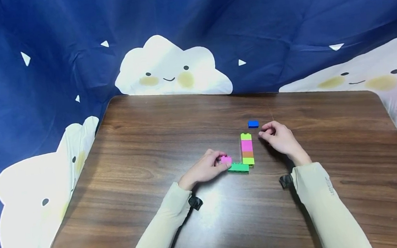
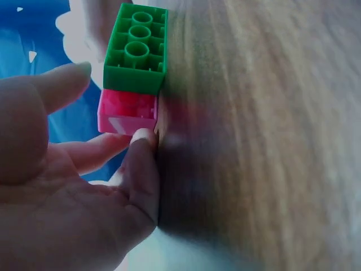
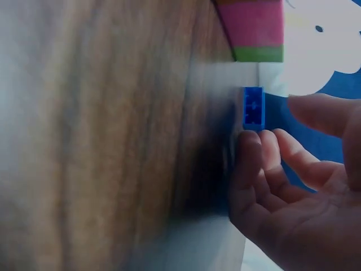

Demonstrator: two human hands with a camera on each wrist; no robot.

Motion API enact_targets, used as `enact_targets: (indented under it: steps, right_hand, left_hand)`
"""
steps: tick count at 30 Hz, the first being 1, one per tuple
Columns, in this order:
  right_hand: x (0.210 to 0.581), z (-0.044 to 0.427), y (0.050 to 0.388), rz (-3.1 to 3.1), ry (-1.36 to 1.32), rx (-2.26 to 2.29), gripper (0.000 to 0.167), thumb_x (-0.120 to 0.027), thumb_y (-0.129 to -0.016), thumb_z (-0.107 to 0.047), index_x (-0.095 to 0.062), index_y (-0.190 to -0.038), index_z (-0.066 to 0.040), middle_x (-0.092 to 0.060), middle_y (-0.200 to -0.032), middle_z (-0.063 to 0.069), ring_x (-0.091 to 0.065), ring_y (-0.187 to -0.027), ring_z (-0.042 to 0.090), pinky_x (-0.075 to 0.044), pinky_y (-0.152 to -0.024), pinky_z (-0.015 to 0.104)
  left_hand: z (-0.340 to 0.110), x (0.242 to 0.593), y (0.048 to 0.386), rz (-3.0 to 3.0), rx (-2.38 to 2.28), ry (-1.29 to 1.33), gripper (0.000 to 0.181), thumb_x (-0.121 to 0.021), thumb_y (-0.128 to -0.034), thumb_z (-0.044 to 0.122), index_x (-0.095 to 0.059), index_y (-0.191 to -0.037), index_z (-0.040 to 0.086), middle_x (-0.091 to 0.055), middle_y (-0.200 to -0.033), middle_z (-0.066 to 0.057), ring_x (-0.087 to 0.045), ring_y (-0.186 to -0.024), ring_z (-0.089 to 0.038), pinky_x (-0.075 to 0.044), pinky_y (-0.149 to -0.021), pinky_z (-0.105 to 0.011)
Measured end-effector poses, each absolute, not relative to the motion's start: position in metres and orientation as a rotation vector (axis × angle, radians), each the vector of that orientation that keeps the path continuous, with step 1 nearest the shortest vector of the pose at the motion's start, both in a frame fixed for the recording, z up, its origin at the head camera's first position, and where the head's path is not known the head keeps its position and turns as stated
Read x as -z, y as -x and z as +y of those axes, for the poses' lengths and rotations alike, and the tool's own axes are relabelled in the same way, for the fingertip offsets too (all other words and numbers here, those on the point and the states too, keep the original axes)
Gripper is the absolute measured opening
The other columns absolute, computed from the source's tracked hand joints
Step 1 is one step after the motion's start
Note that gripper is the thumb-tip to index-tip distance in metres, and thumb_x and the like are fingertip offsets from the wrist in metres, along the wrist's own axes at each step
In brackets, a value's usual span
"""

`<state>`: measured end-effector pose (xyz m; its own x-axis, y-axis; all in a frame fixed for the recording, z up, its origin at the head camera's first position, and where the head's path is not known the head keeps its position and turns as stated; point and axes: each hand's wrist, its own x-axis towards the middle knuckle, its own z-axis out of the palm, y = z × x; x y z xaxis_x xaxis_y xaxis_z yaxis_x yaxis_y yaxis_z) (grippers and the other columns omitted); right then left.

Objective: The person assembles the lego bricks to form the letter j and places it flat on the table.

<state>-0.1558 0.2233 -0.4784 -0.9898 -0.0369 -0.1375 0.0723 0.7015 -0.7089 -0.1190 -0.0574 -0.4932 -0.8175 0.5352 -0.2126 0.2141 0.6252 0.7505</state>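
In the head view, a pink brick (image 1: 226,160) sits against the left end of a long green brick (image 1: 238,168). My left hand (image 1: 206,168) reaches around the pink brick. Its fingertips touch that brick in the left wrist view, while the thumb stands apart; the green brick's hollow underside (image 2: 138,48) shows there. A row of joined lime, pink and orange bricks (image 1: 247,146) extends away from the green brick's right end. Just right of a small blue brick (image 1: 253,124) is my right hand (image 1: 280,138), its fingers loosely bent and holding nothing.
The brown wooden table (image 1: 143,145) has rounded corners. Behind it and along its left side hangs a dark blue curtain (image 1: 263,14) with white clouds. A black strap piece (image 1: 195,202) sits at the left wrist, another (image 1: 286,181) at the right.
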Motion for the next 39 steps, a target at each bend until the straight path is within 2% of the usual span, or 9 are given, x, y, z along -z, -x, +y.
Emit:
enact_targets:
  steps: [5,9,14,28,39]
  right_hand:
    - [0.481,0.223,0.172,2.781,-0.042,1.162,0.038,-0.056,-0.095,-0.024,-0.054,-0.121,0.003,-0.061,-0.102,0.019,-0.055,-0.097,0.03,-0.04,-0.089,0.04]
    - [0.48,0.222,0.181,2.777,-0.016,1.165,0.04,-0.056,-0.095,-0.023,-0.052,-0.125,0.003,-0.061,-0.104,0.02,-0.054,-0.102,0.033,-0.037,-0.095,0.046]
    - [0.481,0.223,0.185,2.781,-0.005,1.148,0.039,-0.054,-0.096,-0.024,-0.052,-0.127,0.001,-0.058,-0.104,0.017,-0.052,-0.102,0.031,-0.036,-0.095,0.045]
    - [0.483,0.216,0.194,2.796,0.142,1.049,0.033,-0.052,-0.097,-0.018,-0.054,-0.125,0.0,-0.057,-0.101,0.018,-0.052,-0.096,0.032,-0.038,-0.088,0.044]
    - [0.482,0.214,0.198,2.813,0.06,1.013,0.031,-0.049,-0.096,-0.018,-0.056,-0.122,-0.002,-0.06,-0.107,0.019,-0.052,-0.098,0.034,-0.039,-0.092,0.049]
  left_hand:
    - [-0.056,0.493,0.12,2.414,-1.035,-0.566,0.058,-0.065,-0.0897,0.041,-0.052,-0.136,0.007,-0.049,-0.109,-0.008,-0.043,-0.093,-0.014,-0.039,-0.077,-0.025]
    - [-0.055,0.494,0.119,2.405,-1.053,-0.562,0.059,-0.069,-0.0869,0.039,-0.053,-0.134,0.008,-0.048,-0.106,-0.006,-0.041,-0.092,-0.013,-0.038,-0.076,-0.024]
    - [-0.053,0.496,0.119,2.401,-1.068,-0.586,0.055,-0.07,-0.0863,0.036,-0.056,-0.131,0.006,-0.046,-0.1,-0.003,-0.04,-0.091,-0.012,-0.036,-0.074,-0.022]
    - [-0.056,0.492,0.118,2.399,-1.066,-0.578,0.052,-0.069,-0.0878,0.034,-0.057,-0.13,0.006,-0.045,-0.101,-0.004,-0.039,-0.089,-0.012,-0.035,-0.073,-0.022]
    - [-0.055,0.493,0.117,2.416,-1.035,-0.602,0.052,-0.068,-0.0887,0.035,-0.057,-0.131,0.006,-0.046,-0.103,-0.005,-0.04,-0.091,-0.012,-0.036,-0.075,-0.022]
